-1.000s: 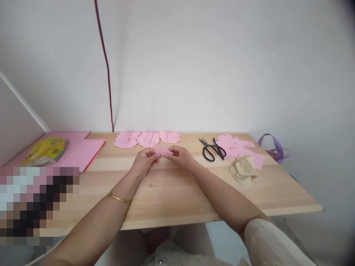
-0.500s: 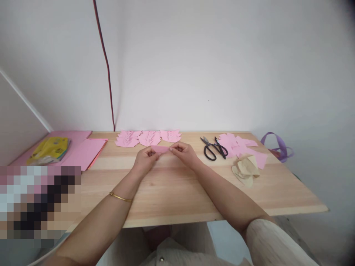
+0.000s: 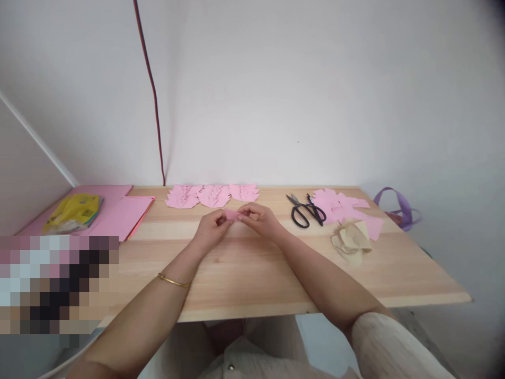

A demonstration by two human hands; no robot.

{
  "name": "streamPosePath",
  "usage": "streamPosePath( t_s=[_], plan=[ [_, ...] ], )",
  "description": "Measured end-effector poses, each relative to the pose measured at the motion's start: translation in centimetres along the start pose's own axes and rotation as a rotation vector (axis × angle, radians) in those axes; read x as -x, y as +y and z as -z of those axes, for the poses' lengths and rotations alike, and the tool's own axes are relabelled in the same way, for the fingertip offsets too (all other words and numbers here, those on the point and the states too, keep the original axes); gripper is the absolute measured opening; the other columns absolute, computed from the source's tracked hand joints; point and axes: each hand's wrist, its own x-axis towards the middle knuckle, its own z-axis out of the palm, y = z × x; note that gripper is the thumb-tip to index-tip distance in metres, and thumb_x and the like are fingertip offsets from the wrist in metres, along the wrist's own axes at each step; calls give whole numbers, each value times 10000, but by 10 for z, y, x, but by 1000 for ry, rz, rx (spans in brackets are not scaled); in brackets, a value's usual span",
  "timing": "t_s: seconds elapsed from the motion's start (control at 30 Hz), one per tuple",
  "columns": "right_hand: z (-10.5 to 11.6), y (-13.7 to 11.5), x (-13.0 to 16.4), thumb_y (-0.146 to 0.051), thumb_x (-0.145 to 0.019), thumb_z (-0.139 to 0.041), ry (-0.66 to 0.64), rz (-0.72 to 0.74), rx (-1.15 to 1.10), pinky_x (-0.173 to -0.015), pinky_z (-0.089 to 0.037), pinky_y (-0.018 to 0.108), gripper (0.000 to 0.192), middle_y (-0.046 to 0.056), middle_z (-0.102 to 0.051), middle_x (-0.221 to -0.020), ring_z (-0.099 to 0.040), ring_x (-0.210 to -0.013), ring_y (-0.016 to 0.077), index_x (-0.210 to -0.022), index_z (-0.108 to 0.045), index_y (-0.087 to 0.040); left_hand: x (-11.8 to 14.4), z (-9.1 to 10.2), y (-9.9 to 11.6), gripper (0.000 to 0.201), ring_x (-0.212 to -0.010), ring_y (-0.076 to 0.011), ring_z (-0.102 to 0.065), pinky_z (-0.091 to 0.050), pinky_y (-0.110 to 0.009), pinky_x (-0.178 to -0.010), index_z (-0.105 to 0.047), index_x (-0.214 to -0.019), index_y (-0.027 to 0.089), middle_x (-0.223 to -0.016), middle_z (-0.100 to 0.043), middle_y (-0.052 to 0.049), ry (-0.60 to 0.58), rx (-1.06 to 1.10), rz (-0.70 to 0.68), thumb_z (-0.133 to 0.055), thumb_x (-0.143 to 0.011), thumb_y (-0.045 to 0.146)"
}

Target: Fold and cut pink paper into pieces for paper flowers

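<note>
A small folded piece of pink paper [image 3: 232, 214] is pinched between my two hands, above the middle of the wooden table. My left hand [image 3: 215, 227] grips its left end, thumb against fingers. My right hand [image 3: 258, 218] holds its right end in the same kind of pinch, close to the left fingertips. The fingers cover much of the paper. Just beyond my hands, several pink paper cut-outs with jagged edges [image 3: 213, 196] lie in a row along the wall. Black-handled scissors [image 3: 300, 215] rest to the right of my right hand.
Pink paper scraps [image 3: 335, 205] and a crumpled beige piece [image 3: 352, 242] lie on the table's right side. A purple ribbon [image 3: 402, 202] hangs past its right edge. Pink sheets [image 3: 132, 213] and a yellow packet [image 3: 77, 211] are at the left. A dark cord [image 3: 153, 95] runs down the wall.
My hands have come closer together. Less of the pink paper shows between them, and it now looks shorter. The view has shifted slightly.
</note>
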Motion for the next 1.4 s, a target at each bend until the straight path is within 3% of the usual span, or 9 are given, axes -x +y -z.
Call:
streamPosePath(
  t_s=[0.17, 0.33, 0.43, 0.57, 0.73, 0.83, 0.97, 1.2, 1.4],
  plan=[
    [0, 4, 1, -334, -786, -612, 7, -12, -21, -658, -436, 257, 166, 37, -644, -773, -564, -705, 132, -770, -664, -178, 0, -1, 1, 193, -566, -102, -478, -381, -239, -571, -623, -748, 159, -634, -566, 20, -123, 248, 120, -669, -694, 338],
    [2, 2, 1, -379, -792, -605, 56, -22, -119, -691, -447, 285, 202, 40, -628, -760, -565, -722, 148, -752, -655, -188, 1, 0, 5, 337, -523, -102, -518, -444, -274, -570, -608, -770, 143, -685, -625, -47, -208, 846, 408, -631, -730, 477],
    [3, -1, 2, -387, -797, -602, -16, 58, -114, -753, -455, 324, 187, 50, -618, -792, -571, -780, 168, -769, -666, -213, 2, 3, 5, 280, -491, -77, -491, -451, -256, -548, -642, -805, 122, -658, -607, -45, -299, 988, 550, -696, -707, 378],
    [4, -1, 1, -383, -801, -599, -63, 120, -90, -837, -443, 344, 176, 66, -590, -926, -559, -903, 180, -857, -680, -237, 2, 4, 1, 330, -483, -42, -468, -433, -208, -530, -659, -926, 121, -640, -584, -4, -308, 1018, 556, -767, -626, 205],
    [4, 6, -1, -409, -815, -562, 149, -32, -130, -792, -447, 311, 335, 69, -583, -976, -554, -859, 155, -1076, -580, -200, -3, -3, -6, 388, -474, -48, -490, -445, -203, -526, -622, -915, 137, -599, -572, 39, 41, 942, 397, -788, -569, 198],
    [0, 8, 0, -464, -812, -536, 52, -191, -174, -669, -442, 273, 365, 28, -594, -794, -546, -702, 131, -1024, -566, -168, -5, -6, -7, 379, -505, -74, -540, -479, -231, -564, -603, -870, 135, -602, -588, 35, 148, 895, 366, -793, -552, 220],
    [-6, 10, 2, -470, -768, -582, -59, -233, -98, -547, -370, 227, 313, -9, -554, -668, -467, -575, 99, -827, -610, -163, -4, -6, -5, 325, -531, -86, -559, -494, -254, -594, -599, -772, 133, -639, -605, 18, 125, 860, 371, -795, -545, 256],
    [-2, 9, 1, -440, -766, -582, 22, -202, -86, -529, -337, 222, 275, -15, -512, -631, -421, -567, 97, -739, -593, -167, -2, -5, -6, 252, -525, -81, -524, -448, -220, -557, -594, -644, 133, -576, -565, 22, -13, 761, 368, -786, -560, 273],
    [-1, 8, 1, -447, -756, -595, -17, -204, -167, -543, -346, 224, 282, -18, -511, -634, -420, -569, 95, -745, -599, -166, -1, -6, -6, 296, -605, -99, -553, -463, -243, -607, -655, -786, 135, -725, -633, -20, -56, 767, 352, -779, -579, 306]
  ],
)
